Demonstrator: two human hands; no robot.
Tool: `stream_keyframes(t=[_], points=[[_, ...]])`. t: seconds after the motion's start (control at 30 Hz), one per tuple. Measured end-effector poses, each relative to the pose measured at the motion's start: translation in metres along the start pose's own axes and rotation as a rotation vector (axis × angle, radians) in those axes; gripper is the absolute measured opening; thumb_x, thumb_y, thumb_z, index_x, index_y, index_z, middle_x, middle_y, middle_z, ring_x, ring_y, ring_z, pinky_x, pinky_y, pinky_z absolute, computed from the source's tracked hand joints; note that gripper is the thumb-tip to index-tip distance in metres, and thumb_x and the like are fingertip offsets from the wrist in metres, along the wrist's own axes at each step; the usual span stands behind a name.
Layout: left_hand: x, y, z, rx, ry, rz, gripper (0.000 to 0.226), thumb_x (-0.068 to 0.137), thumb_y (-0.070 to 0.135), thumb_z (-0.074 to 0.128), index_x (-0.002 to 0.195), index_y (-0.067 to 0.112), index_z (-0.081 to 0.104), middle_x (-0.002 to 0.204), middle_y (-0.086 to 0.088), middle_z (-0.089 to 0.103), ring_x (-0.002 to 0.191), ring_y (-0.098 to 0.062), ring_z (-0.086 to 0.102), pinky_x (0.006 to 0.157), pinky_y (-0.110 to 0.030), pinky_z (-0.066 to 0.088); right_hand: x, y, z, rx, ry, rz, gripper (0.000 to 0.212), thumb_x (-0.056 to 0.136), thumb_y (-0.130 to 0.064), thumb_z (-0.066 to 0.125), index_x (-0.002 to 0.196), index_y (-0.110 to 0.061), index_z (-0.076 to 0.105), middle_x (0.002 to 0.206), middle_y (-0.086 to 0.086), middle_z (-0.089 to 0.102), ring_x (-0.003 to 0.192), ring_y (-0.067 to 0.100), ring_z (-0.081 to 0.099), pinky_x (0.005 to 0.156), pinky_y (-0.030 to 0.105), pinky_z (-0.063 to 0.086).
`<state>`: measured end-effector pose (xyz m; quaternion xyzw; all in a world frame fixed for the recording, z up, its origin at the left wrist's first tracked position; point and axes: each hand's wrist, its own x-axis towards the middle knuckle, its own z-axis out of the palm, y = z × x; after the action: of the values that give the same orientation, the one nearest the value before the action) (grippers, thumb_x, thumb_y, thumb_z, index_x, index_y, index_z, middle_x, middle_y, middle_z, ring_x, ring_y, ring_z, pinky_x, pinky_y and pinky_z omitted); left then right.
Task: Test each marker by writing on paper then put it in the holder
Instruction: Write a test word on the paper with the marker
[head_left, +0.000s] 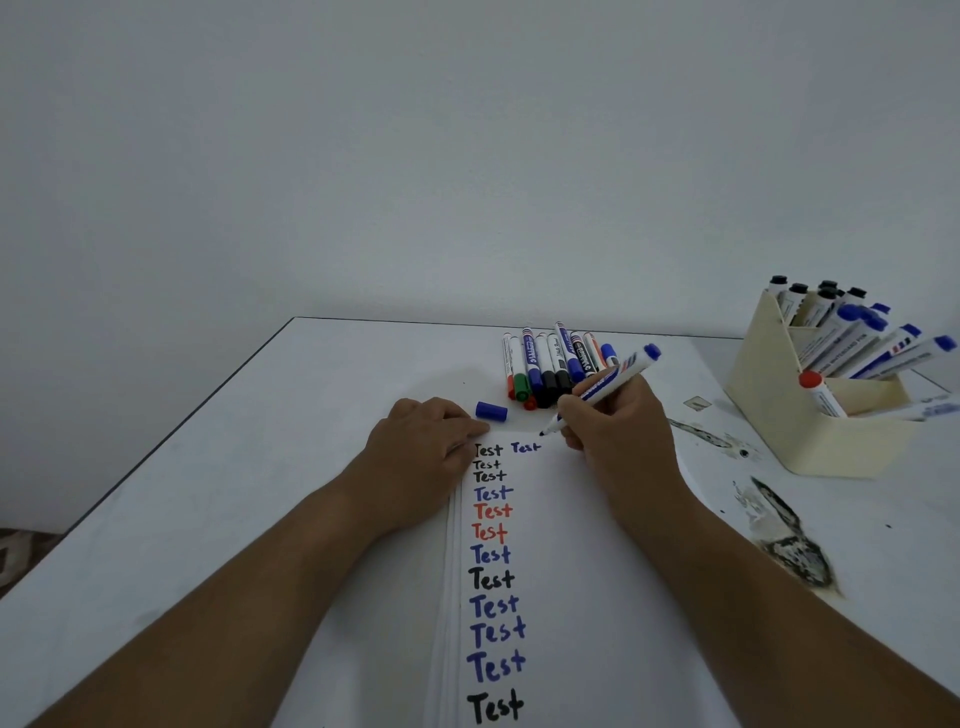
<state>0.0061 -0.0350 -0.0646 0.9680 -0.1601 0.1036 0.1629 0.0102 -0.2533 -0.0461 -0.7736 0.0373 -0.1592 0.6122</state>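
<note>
My right hand (618, 431) has the blue marker (605, 388) pinched in a writing grip, fingers curled tight round the barrel, the nib just off the fingertips and hovering right at the paper (571, 571), a touch beyond the small blue "Test" (525, 447) that sits between my two hands. Whether the nib is actually touching the sheet, I can't tell from up here. My left hand (426, 441) is lying flat on the paper's top corner, fingers loosely folded and gripping nothing — just pinning the sheet. The marker's blue cap (491, 411) lies on the table (208, 467) just past the left fingertips.

That second-column word looks thin and faint beside the bold column running down towards me, so I'd judge this marker as weak, though it does write. To finish the step well: lift the nib clear so it doesn't drag a stray line, keep the left hand pressing until the nib is off, then reach those left fingers forward for the cap and press it on squarely until it seats.

Then it goes to the cream holder (769, 415), well off to the right of my right hand, already crowded with markers — so I'd slide it in gently. The untested bunch (550, 364) waits just beyond my right knuckles
</note>
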Motion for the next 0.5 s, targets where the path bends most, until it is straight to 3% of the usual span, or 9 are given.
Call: stream_keyframes(t=[0.13,0.3,0.4,0.5], points=[[-0.001,0.0,-0.001,-0.028,0.004,0.005,0.039,0.104,0.04,0.043,0.141,0.033,0.054,0.138,0.013,0.049,0.124,-0.012,0.038,0.105,-0.031,0.034,0.001,-0.003,-0.008,0.264,0.046,0.086,0.016,0.089,-0.013,0.075,0.101,-0.012,0.064,0.087,0.011,0.073,0.074,0.02,0.069,0.078,0.04,0.063],[-0.001,0.0,-0.003,-0.128,-0.005,-0.066,0.04,0.1,0.044,0.05,0.139,0.034,0.053,0.135,0.016,0.052,0.126,-0.011,0.04,0.107,-0.034,0.037,0.004,0.0,-0.007,0.343,0.032,0.133,0.017,0.087,-0.01,0.076,0.103,-0.01,0.069,0.092,0.015,0.074,0.076,0.021,0.07,0.077,0.038,0.062],[0.005,0.003,-0.005,-0.27,0.056,-0.212,0.042,0.096,0.05,0.055,0.135,0.034,0.053,0.124,0.016,0.058,0.118,-0.009,0.051,0.097,-0.031,0.045,0.003,0.0,-0.007,0.379,0.023,0.133,0.011,0.088,-0.007,0.075,0.092,-0.016,0.071,0.082,0.008,0.074,0.076,0.022,0.071,0.086,0.044,0.062],[0.014,0.005,-0.005,-0.311,0.105,-0.333,0.045,0.094,0.054,0.057,0.135,0.035,0.052,0.112,0.016,0.06,0.102,-0.005,0.057,0.081,-0.024,0.046,0.006,-0.001,-0.008,0.51,-0.002,0.213,0.009,0.09,-0.006,0.071,0.096,-0.013,0.071,0.086,0.01,0.074,0.08,0.024,0.071,0.09,0.046,0.06]])
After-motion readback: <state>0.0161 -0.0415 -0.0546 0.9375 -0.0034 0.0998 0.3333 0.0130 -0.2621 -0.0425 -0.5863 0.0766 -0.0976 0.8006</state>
